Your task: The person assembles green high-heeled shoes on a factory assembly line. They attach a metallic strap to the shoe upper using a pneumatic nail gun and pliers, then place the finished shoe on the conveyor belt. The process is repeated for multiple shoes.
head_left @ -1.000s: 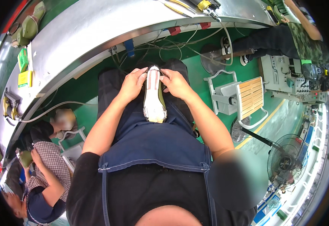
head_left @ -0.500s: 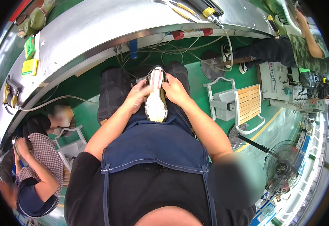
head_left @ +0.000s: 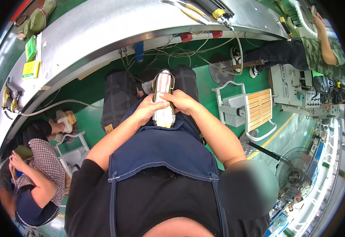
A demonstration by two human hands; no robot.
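Note:
A shoe upper on its last [head_left: 164,84] rests sole side up over my lap, toe pointing away from me. Its underside is white with reddish stripes toward the toe, and dark olive material wraps the edges. My left hand [head_left: 149,109] grips its left side near the middle, thumb lying across the white underside. From the other side my right hand [head_left: 181,101] holds it, thumb also on the underside. The fingers beneath the shoe are hidden. My blue apron [head_left: 162,148] lies under the heel end.
A metal workbench [head_left: 89,35] curves across the front, with pliers [head_left: 188,11], an air tool [head_left: 216,10] and small green and yellow boxes [head_left: 31,70] on it. Cables hang below. A slatted stool [head_left: 259,110] and fan [head_left: 295,175] stand right. Co-workers sit left and stand right.
Both hands have slid down toward the heel end, and their thumbs have come closer together over the underside. The co-worker at left has raised an olive piece into view.

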